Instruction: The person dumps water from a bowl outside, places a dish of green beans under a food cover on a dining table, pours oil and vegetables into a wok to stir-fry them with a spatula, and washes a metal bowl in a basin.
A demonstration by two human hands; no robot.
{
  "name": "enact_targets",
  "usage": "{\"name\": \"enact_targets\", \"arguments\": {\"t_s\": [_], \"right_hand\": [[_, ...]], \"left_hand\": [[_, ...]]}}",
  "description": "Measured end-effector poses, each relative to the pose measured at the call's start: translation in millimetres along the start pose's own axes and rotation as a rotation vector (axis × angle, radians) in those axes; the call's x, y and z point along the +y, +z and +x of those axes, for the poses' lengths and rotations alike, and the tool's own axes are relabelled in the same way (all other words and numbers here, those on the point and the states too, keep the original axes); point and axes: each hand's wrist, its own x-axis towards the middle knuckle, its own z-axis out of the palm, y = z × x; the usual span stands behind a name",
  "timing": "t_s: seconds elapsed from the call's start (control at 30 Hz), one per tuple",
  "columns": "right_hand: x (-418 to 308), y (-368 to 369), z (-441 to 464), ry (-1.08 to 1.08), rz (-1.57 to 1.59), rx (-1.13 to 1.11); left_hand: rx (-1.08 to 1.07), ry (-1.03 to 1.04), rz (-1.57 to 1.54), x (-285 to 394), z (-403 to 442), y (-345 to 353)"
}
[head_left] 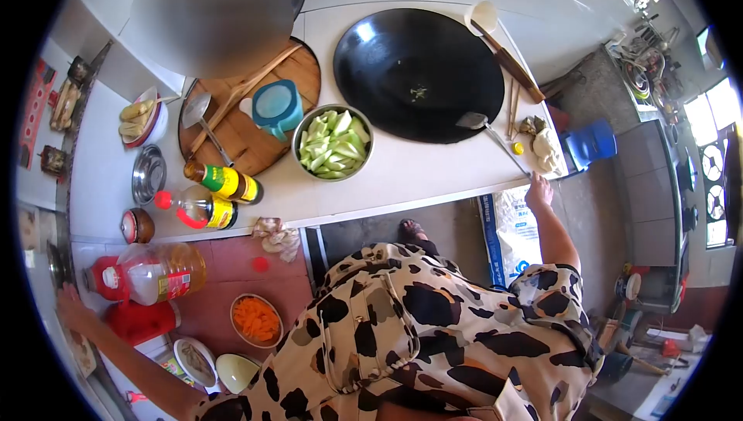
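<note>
My right hand (539,190) is closed round the handle end of a metal spatula (507,147). The spatula's blade rests inside the rim of a large black wok (418,73), where a few small pale bits lie at the bottom. Far to the left, my left hand (71,309) reaches out past a large oil jug (166,272), its fingers stretched out and partly unclear near the view's edge. A metal bowl of cut green vegetable pieces (334,142) stands beside the wok.
Two sauce bottles (224,181) stand by a round wooden board (248,154) holding a blue container (277,105) and another spatula (200,115). A bowl of orange shreds (257,320) sits on the red surface. A cloth (546,150) and chopsticks (512,104) lie right of the wok.
</note>
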Motion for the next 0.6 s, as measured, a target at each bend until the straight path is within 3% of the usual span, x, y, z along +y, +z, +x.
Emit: {"name": "enact_targets", "arguments": {"t_s": [0.13,0.2,0.27,0.33,0.37,0.47,0.53,0.6], "right_hand": [[9,6,20,-0.206,0.031,0.124],[7,-9,18,-0.31,0.031,0.116],[9,-4,28,-0.411,0.095,0.127],[8,-8,31,-0.485,0.237,0.138],[2,-12,33,-0.428,0.318,0.08],[-7,-25,48,-0.589,0.317,0.031],[-21,-32,71,-0.667,0.302,0.038],[-41,-59,86,-0.711,0.269,-0.037]], "left_hand": [[0.207,-0.123,-0.078,293,-93,73],[0.129,-0.152,-0.306,351,-134,111],[-0.015,-0.066,-0.48,375,-179,158],[-0.154,-0.154,-0.649,418,-224,206],[-0.206,-0.177,-0.659,425,-247,232],[-0.374,-0.254,-0.628,444,-313,294],[-0.468,-0.58,-0.76,478,-338,307],[-0.424,-0.61,-0.807,497,-363,318]]}}
